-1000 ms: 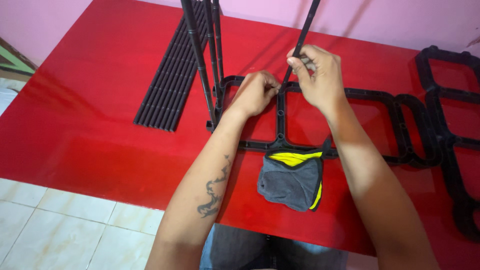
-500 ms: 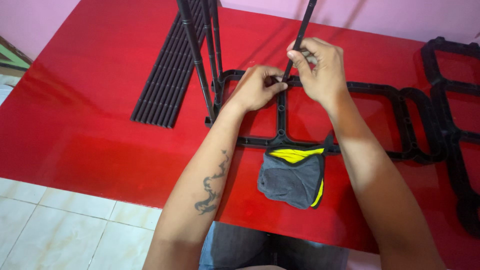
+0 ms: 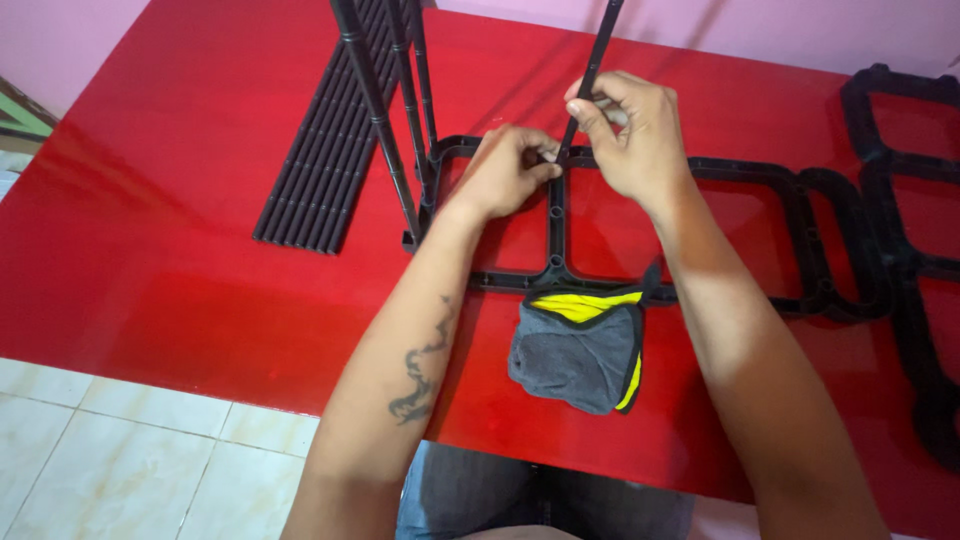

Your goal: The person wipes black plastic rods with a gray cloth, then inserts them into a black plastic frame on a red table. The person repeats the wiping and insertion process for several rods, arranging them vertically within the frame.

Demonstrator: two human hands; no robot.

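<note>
Head view, looking down on a glossy red desk (image 3: 150, 250).

Right hand (image 3: 635, 140): fingers pressed together around a thin black rod (image 3: 592, 75), held close to upright, leaning slightly; its upper end runs out of the top of the picture. The rod's lower end sits at the far rail of a flat black plastic frame (image 3: 555, 225) lying on the desk, about where the centre crossbar meets that rail.

Left hand (image 3: 505, 172): fingertips pinched at the foot of the rod, resting on the frame rail. Whether the foot is seated in a socket cannot be told; the fingers cover the joint.

Around: three more rods (image 3: 385, 120) stand from the frame's left end, leaning away. A bundle of spare rods (image 3: 320, 165) lies flat to the left, well apart from the hands. A grey and yellow cloth pouch (image 3: 585, 345) lies against the frame's near rail. More black frames (image 3: 905, 230) lie to the right, the nearest linked to the one in hand.

Judgement on doing this well: keep the left fingertips guiding the foot square over the hole, keep the rod in line with the socket rather than tilted, and press straight down with the right hand. The frame should stay flat on the desk; a skewed push could bind the rod or lift the rail.
</note>
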